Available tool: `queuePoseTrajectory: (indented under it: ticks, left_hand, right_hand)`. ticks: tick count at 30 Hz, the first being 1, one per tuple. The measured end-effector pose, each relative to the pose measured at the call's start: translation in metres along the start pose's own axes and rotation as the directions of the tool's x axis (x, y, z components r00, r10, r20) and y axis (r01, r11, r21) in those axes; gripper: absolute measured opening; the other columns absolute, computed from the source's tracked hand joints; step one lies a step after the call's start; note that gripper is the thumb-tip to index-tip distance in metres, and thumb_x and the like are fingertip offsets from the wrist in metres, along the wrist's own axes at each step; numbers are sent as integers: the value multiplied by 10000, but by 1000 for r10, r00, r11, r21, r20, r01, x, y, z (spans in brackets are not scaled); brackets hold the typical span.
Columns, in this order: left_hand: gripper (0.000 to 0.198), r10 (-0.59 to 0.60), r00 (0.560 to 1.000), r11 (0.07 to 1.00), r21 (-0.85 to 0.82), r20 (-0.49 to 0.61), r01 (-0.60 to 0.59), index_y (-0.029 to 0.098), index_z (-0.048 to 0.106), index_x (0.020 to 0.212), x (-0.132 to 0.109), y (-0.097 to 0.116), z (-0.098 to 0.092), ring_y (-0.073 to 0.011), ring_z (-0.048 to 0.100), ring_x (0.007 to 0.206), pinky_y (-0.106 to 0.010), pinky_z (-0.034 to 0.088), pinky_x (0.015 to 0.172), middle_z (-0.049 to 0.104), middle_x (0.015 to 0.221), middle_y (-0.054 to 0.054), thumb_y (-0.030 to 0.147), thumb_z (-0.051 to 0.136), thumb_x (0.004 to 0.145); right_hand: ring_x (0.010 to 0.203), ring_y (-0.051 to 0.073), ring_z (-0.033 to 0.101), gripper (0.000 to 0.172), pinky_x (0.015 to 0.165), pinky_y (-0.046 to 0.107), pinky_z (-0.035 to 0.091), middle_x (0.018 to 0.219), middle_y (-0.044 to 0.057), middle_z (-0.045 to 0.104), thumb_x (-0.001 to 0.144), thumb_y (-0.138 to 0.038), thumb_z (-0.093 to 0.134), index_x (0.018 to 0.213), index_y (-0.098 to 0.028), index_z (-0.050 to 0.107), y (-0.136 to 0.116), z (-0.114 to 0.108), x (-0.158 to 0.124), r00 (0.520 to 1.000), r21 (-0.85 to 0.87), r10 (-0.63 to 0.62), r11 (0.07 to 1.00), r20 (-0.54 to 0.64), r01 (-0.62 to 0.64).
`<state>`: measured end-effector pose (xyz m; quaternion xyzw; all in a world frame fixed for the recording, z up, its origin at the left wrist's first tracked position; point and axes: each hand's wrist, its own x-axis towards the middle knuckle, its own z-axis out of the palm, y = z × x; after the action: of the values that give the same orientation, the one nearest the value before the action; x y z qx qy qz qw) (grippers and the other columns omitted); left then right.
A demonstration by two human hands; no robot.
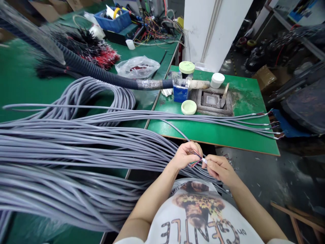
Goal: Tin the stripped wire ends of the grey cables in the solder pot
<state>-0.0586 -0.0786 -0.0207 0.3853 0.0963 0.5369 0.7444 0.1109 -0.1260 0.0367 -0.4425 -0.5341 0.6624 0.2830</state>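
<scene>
Left hand (186,156) is narrow, thumb and fingers pinched on the stripped end of a grey sheathed cable (177,133), just off 12 o'clock above my chest. Thin coloured cores (195,162) fan out of that end. Right hand (220,169) is narrow too, fingertips closed on a small white strip (204,161) touching the cores. Could be tape or a sleeve; too small to tell from here.

Both hands are close together, almost touching. Behind them, a big bundle of the same grey cable (76,145) sweeps across from 9 o'clock, with a looser coil (101,96) at 10 on a green workbench (22,84).

At 12, a second green bench (215,130) carries more grey cable ends (228,118) running out to 2 o'clock, coloured tips exposed. Also on it: a metal pot (210,100) set in a square plate, a blue box (180,94), a jar with a pale green lid (186,67) and a white tub (217,80).

At 11, a black corrugated hose (101,73) with a foil-wrapped section runs over a clear plastic bag (137,66) — beyond it, a blue crate (113,18) and tangled wiring (152,30).
</scene>
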Motion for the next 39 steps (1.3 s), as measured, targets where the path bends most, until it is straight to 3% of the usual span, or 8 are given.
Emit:
queuePoseTrajectory:
  ticks: [5, 9, 13, 18, 22, 25, 33, 39]
  left_hand:
    - [158, 49, 998, 991, 125, -37, -44, 160, 621, 755, -2, 2, -5, -120, 570, 619, -260, 444, 603, 598, 676, -1, 183, 764, 690]
    - [139, -5, 997, 984, 176, -74, 18, 150, 673, 728, -2, 4, -8, -125, 565, 622, -259, 432, 586, 590, 674, -15, 231, 777, 682]
    - [135, -38, 998, 980, 195, -43, 46, 150, 707, 728, 0, 9, -9, -134, 563, 641, -268, 427, 602, 597, 671, -27, 253, 781, 680]
    - [183, -86, 995, 993, 71, -51, 90, 138, 675, 666, 1, 7, -2, -134, 549, 606, -262, 406, 574, 584, 608, -22, 281, 790, 659]
    - [180, -181, 974, 979, -124, -138, 165, 140, 630, 638, 1, -1, 10, -132, 537, 571, -250, 392, 537, 573, 570, -8, 232, 785, 636]
    - [211, -222, 961, 965, -178, -165, 192, 131, 613, 622, 1, -3, 15, -131, 535, 569, -245, 385, 530, 569, 560, -9, 234, 796, 598]
    - [213, -170, 981, 976, -156, -94, 154, 122, 617, 609, 3, 0, 12, -124, 516, 554, -248, 364, 519, 557, 547, -10, 249, 788, 614]
    - [264, -141, 985, 990, -15, -102, 141, 126, 624, 587, 5, 7, 8, -111, 511, 563, -242, 370, 537, 556, 559, -5, 310, 811, 615]
  right_hand:
    - [390, 45, 283, 331, 395, 193, 185, 468, -68, 394, 929, -419, 470, 841, -137, 620, -3, 1, 2, 1000, -7, -9, 1000, -18, 9]
    - [392, 40, 284, 330, 399, 191, 186, 470, -69, 396, 933, -414, 466, 840, -139, 622, -4, 1, 3, 1000, -34, -11, 999, -26, 10]
    - [391, 39, 291, 336, 401, 191, 191, 468, -68, 400, 930, -415, 468, 825, -135, 622, -5, 0, 3, 1000, -64, -24, 998, -5, 23]
    - [391, 48, 305, 347, 394, 195, 197, 480, -59, 412, 919, -433, 471, 839, -133, 626, -4, 0, 2, 999, -71, -32, 997, 14, 33]
    - [388, 53, 316, 328, 391, 198, 216, 464, -60, 408, 885, -442, 521, 769, -150, 612, -2, 3, 3, 996, -149, -59, 988, -67, 48]
    - [383, 56, 312, 326, 387, 203, 220, 451, -58, 409, 868, -443, 543, 729, -155, 606, 1, 3, 3, 988, -202, -110, 976, -113, 85]
    - [375, 55, 313, 321, 385, 201, 223, 445, -59, 408, 886, -423, 530, 753, -150, 633, 6, 0, 4, 991, -219, -119, 970, -67, 102]
    - [372, 53, 313, 339, 379, 197, 215, 451, -58, 410, 885, -435, 525, 742, -146, 630, 2, 1, 5, 995, -187, -81, 980, -62, 68]
